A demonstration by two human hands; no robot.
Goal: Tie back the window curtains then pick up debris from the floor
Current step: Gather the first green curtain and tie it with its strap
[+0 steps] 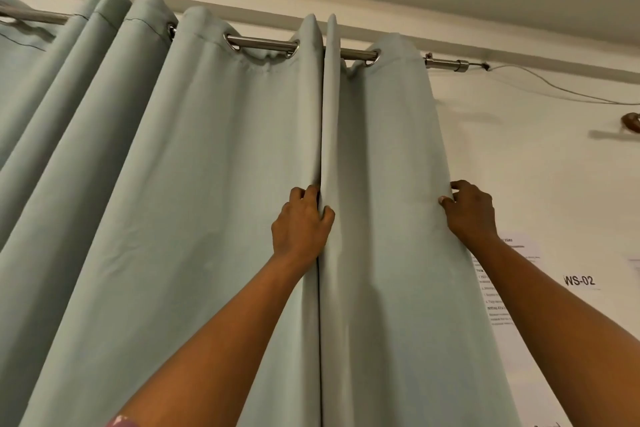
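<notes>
Left hand (302, 224) gripped a curtain (207, 184) fold, fingers curled; right hand (469, 210) pinched its outer edge beneath the rod (263, 43).

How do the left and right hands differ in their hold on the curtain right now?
The left hand grips a deep fold mid-curtain, fingers curled into the crease; the right hand pinches the outer edge beside the wall. The left hand sits slightly lower than the right hand. Both hold the same pale green fabric, arms raised, below the rod.
</notes>
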